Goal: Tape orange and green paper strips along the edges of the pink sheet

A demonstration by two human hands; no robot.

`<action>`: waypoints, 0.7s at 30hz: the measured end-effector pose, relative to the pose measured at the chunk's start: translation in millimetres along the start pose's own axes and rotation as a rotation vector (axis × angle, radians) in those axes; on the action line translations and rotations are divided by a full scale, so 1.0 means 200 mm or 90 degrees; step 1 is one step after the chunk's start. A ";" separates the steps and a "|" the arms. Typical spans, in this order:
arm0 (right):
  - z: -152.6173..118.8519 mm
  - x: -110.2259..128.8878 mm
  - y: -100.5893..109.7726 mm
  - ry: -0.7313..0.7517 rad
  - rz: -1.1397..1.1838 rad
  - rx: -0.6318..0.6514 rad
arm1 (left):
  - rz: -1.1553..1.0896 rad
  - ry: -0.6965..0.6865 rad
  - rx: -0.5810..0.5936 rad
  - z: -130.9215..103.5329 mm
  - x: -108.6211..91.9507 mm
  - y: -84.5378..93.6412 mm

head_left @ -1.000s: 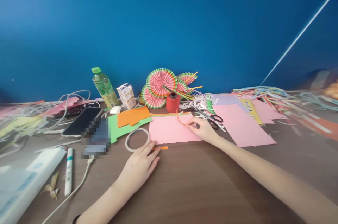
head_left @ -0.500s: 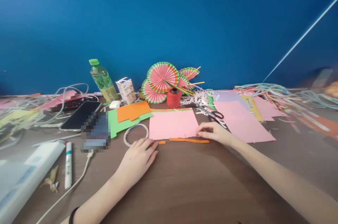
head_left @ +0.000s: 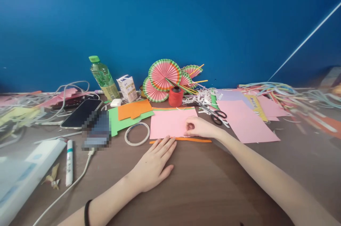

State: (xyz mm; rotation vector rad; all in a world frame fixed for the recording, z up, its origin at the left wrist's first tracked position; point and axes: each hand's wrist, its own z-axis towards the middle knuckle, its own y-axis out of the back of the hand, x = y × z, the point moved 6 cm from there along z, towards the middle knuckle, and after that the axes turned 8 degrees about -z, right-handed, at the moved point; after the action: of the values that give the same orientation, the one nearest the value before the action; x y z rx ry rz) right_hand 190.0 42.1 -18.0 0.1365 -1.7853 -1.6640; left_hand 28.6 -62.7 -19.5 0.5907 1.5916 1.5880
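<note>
A pink sheet of paper (head_left: pixel 167 123) lies in front of me, with orange and green paper edges showing along its far side. A narrow orange paper strip (head_left: pixel 195 140) runs along its near edge. My left hand (head_left: pixel 153 167) lies flat, its fingertips over the strip and the near edge of the sheet. My right hand (head_left: pixel 198 126) rests on the sheet's right part, fingers curled into a pinch near that edge; what they hold, if anything, I cannot make out. To the left is a roll of tape (head_left: pixel 128 141). Black-handled scissors (head_left: pixel 217 116) lie behind my right hand.
Pleated paper fans (head_left: pixel 164 75) lean by the blue wall, behind a red thread spool (head_left: pixel 176 97). At left are a bottle (head_left: pixel 105 80), a small carton (head_left: pixel 127 88), a phone (head_left: pixel 82 113) and a marker (head_left: pixel 69 162). More pink paper (head_left: pixel 246 121) and paper strips lie right.
My left hand has slid right and flattened over the orange strip, away from the tape roll. My right hand has moved left along the pink sheet, fingers more curled.
</note>
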 end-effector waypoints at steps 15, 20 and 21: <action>-0.01 -0.21 0.09 -0.114 -0.040 0.020 | -0.046 0.014 0.006 0.01 0.02 -0.01; -0.04 -0.33 0.13 -0.203 -0.062 0.026 | -0.041 0.001 -0.012 0.00 0.02 -0.01; -0.05 -0.35 0.14 -0.220 -0.072 0.025 | -0.039 0.000 -0.012 0.00 0.02 -0.01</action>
State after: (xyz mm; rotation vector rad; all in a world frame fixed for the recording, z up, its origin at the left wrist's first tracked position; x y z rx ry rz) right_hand 258.5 74.8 -20.2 -0.0370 -2.0988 -1.8200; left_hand 27.4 -59.8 -21.6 0.5269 1.5774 1.5561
